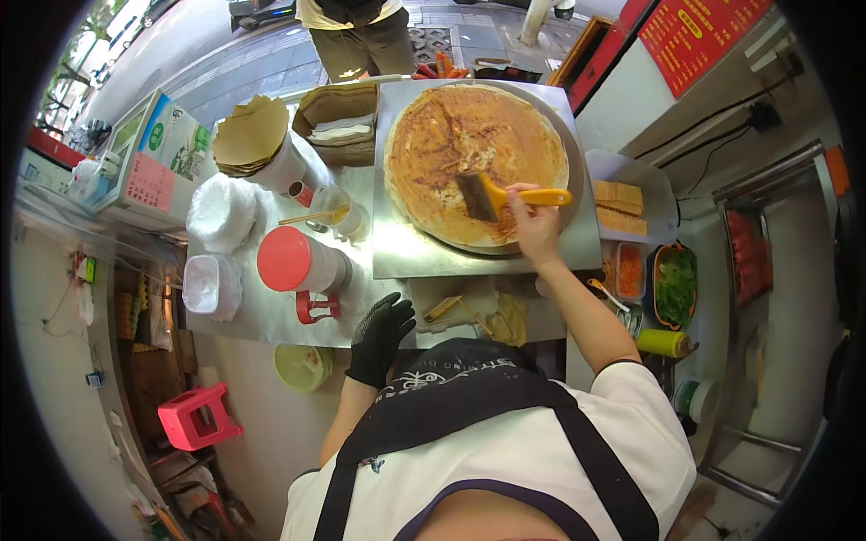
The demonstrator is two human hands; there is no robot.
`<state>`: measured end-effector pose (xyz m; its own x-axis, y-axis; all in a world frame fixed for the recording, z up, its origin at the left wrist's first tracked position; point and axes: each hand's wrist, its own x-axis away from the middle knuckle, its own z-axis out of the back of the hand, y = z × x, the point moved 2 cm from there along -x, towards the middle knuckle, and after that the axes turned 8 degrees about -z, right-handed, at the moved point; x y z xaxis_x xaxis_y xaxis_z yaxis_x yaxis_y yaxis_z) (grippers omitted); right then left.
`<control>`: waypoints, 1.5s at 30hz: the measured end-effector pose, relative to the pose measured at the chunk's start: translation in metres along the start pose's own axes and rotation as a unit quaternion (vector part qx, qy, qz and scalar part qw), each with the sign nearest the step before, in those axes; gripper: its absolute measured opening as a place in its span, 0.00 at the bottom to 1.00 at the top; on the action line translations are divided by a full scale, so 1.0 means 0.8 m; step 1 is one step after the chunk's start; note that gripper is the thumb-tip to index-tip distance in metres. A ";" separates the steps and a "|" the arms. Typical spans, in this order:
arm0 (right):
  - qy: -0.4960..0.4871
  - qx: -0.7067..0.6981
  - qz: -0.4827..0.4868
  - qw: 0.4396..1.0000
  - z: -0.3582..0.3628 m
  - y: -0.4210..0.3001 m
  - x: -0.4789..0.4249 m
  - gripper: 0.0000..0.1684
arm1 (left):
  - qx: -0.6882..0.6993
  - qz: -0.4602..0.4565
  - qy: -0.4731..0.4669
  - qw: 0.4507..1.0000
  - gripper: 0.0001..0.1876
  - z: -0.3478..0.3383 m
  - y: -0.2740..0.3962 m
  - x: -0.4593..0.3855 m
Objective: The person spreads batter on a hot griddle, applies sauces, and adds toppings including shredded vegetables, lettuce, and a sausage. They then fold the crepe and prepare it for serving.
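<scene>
My bare right hand (pixel 538 226) grips the yellow handle of a wide brush (pixel 482 196). The dark bristles touch a large round crepe (pixel 487 135) lying on a round griddle (pixel 576 162). Reddish-brown sauce coats much of the crepe's top, with darker patches near its middle. My left hand (pixel 380 338) wears a black glove with a dotted surface and holds nothing. It hovers by the counter's front edge, right of a red-lidded canister (pixel 285 258) with a red handle.
Left of the griddle are a cup with chopsticks (pixel 338 211), stacked paper bags (pixel 254 135) and plastic-wrapped containers (pixel 222 211). On the right stand a bin of crackers (pixel 617 206), leafy greens (pixel 675 274) and a yellow-green squeeze bottle (pixel 662 343). A person (pixel 362 40) stands beyond the counter.
</scene>
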<state>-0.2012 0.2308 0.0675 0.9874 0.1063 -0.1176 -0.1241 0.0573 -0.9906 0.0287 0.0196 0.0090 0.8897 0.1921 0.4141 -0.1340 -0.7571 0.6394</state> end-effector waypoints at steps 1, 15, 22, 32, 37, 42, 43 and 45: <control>0.031 0.004 -0.006 0.999 0.015 0.004 -0.002 0.11 | 0.001 0.000 -0.006 1.000 0.21 0.000 0.000 0.001; 0.193 0.318 0.057 0.926 0.052 0.038 -0.179 0.18 | -0.017 0.030 -0.063 0.997 0.22 -0.024 -0.005 0.000; 0.148 -0.037 -0.100 0.983 0.038 0.045 -0.199 0.17 | -0.006 0.032 -0.049 0.998 0.23 -0.015 -0.013 0.012; 0.170 0.133 -0.033 0.976 -0.005 0.057 -0.182 0.19 | -0.004 0.022 -0.049 0.999 0.23 -0.013 -0.011 0.010; 0.165 0.017 -0.030 0.986 -0.012 0.045 -0.187 0.18 | 0.022 0.022 -0.070 0.997 0.22 -0.021 -0.009 0.006; 0.220 0.087 -0.028 0.971 0.054 0.047 -0.210 0.16 | 0.022 0.016 -0.067 0.997 0.23 -0.018 -0.012 0.007; 0.221 0.136 -0.028 0.965 0.079 0.067 -0.217 0.16 | 0.022 0.016 -0.068 0.997 0.23 -0.016 -0.011 0.007; 0.233 0.182 -0.024 0.955 0.110 0.084 -0.224 0.15 | 0.025 0.012 -0.066 0.997 0.23 -0.011 -0.011 0.009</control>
<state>-0.3949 0.3028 0.0282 0.9186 -0.3543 -0.1751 -0.0195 0.4018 -0.9155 0.0325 0.0331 0.0120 0.9363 0.0926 0.3387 -0.1375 -0.7908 0.5964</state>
